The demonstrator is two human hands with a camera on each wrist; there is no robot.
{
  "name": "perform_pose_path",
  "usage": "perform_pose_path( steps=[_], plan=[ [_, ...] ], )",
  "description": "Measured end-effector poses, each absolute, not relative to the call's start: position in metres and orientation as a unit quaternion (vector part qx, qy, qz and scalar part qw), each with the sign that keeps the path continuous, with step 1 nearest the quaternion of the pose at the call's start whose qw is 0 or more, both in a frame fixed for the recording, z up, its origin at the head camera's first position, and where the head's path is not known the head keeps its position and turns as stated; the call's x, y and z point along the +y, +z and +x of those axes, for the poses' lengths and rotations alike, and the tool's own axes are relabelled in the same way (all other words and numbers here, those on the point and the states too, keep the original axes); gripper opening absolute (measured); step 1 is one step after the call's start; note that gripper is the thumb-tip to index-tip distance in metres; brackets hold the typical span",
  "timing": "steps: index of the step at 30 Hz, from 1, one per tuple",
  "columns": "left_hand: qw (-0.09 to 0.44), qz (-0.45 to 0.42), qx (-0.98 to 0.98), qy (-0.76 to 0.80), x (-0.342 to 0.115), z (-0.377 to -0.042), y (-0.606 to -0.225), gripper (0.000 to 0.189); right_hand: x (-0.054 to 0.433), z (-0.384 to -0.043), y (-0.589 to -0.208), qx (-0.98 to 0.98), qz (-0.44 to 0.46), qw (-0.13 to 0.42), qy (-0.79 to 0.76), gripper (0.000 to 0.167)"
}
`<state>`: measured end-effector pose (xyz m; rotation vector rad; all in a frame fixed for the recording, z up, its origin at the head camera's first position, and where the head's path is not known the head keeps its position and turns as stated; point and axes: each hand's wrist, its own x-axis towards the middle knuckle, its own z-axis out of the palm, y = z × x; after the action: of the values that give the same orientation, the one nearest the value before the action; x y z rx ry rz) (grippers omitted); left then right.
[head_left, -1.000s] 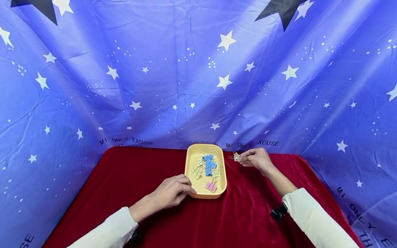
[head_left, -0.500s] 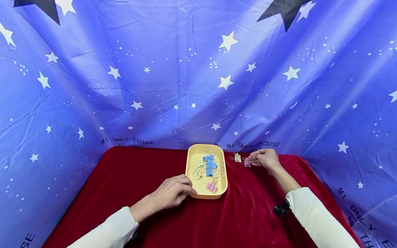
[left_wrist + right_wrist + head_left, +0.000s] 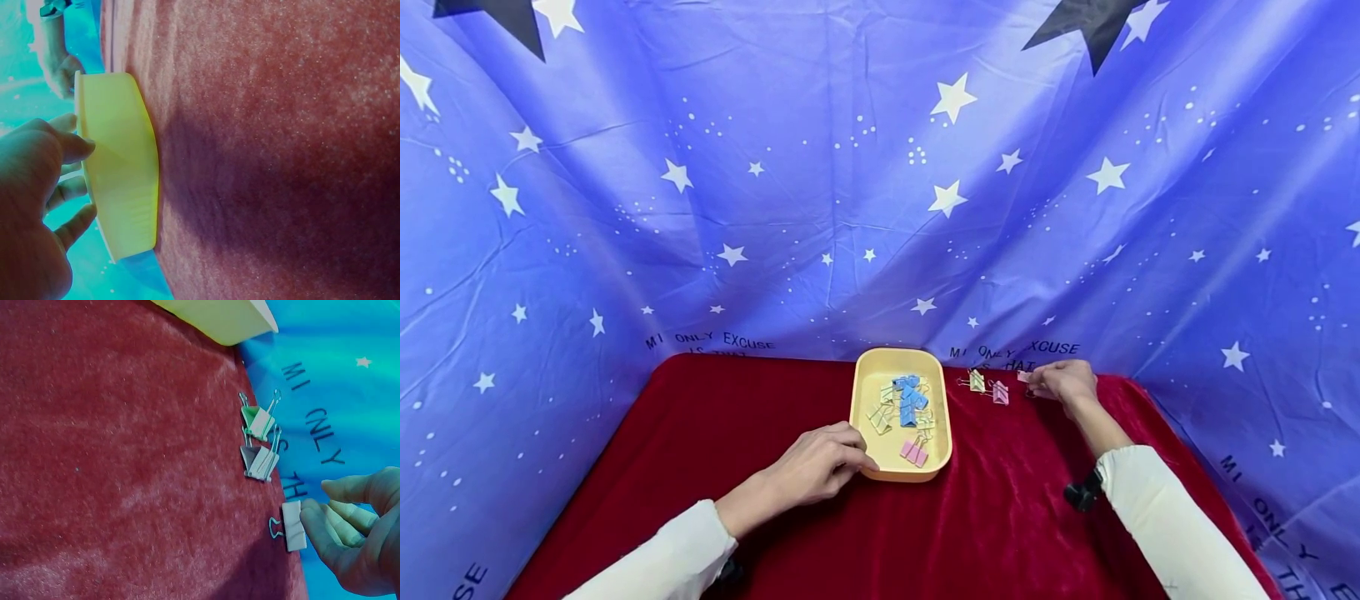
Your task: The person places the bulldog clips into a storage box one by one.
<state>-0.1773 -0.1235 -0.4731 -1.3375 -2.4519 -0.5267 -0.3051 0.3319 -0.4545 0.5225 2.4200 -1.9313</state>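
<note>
In the head view my left hand [image 3: 820, 462] grips the near-left corner of a yellow plastic tray [image 3: 946, 417], its digits at the rim [image 3: 80, 106]. Blue binder clips [image 3: 910, 402], pale yellow ones [image 3: 878, 419] and a pink binder clip [image 3: 914, 452] lie inside the tray. To its right, my right hand [image 3: 1066, 385] touches another pink binder clip [image 3: 294, 526] with a fingertip; a gap shows between its digits in the right wrist view. A yellow binder clip [image 3: 977, 381] and a pink-purple binder clip [image 3: 999, 392] sit between that hand and the tray.
Red velvet cloth [image 3: 737, 417] covers the table. A blue curtain [image 3: 775, 208] with stars and lettering hangs behind and along both sides, close to the table's back edge and the loose clips.
My right hand has moved rightward along the back edge, from the yellow clip past the pink-purple one to the farther pink clip. Both passed clips are uncovered. My left hand stays at the tray.
</note>
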Motion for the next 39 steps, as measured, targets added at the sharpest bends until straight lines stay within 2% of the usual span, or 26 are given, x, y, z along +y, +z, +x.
perform_pose_path(
  steps=[10, 15, 18, 20, 25, 28, 33, 39],
  plan=[
    [0.151, -0.464, -0.853, -0.184, -0.125, -0.178, -0.474, 0.032, 0.339, -0.316, -0.464, 0.743, 0.195, -0.024, -0.64, 0.015],
    [0.158, -0.464, -0.852, -0.184, -0.124, -0.178, -0.477, 0.031, 0.339, -0.318, -0.465, 0.735, 0.205, -0.028, -0.645, 0.007],
    [0.16, -0.465, -0.851, -0.185, -0.124, -0.178, -0.477, 0.031, 0.339, -0.316, -0.464, 0.713, 0.23, -0.027, -0.662, 0.011],
    [0.162, -0.466, -0.85, -0.186, -0.124, -0.178, -0.477, 0.03, 0.338, -0.315, -0.462, 0.692, 0.254, -0.024, -0.675, 0.004],
    [0.159, -0.463, -0.852, -0.186, -0.124, -0.177, -0.476, 0.031, 0.339, -0.315, -0.455, 0.645, 0.296, -0.02, -0.704, 0.029],
    [0.153, -0.459, -0.855, -0.187, -0.123, -0.177, -0.475, 0.032, 0.339, -0.315, -0.452, 0.616, 0.308, -0.015, -0.725, 0.038],
    [0.155, -0.459, -0.854, -0.187, -0.123, -0.178, -0.476, 0.032, 0.346, -0.315, -0.449, 0.565, 0.299, 0.054, -0.767, 0.05],
    [0.16, -0.462, -0.852, -0.187, -0.124, -0.179, -0.477, 0.032, 0.358, -0.314, -0.444, 0.546, 0.247, 0.179, -0.78, 0.054]
  ],
)
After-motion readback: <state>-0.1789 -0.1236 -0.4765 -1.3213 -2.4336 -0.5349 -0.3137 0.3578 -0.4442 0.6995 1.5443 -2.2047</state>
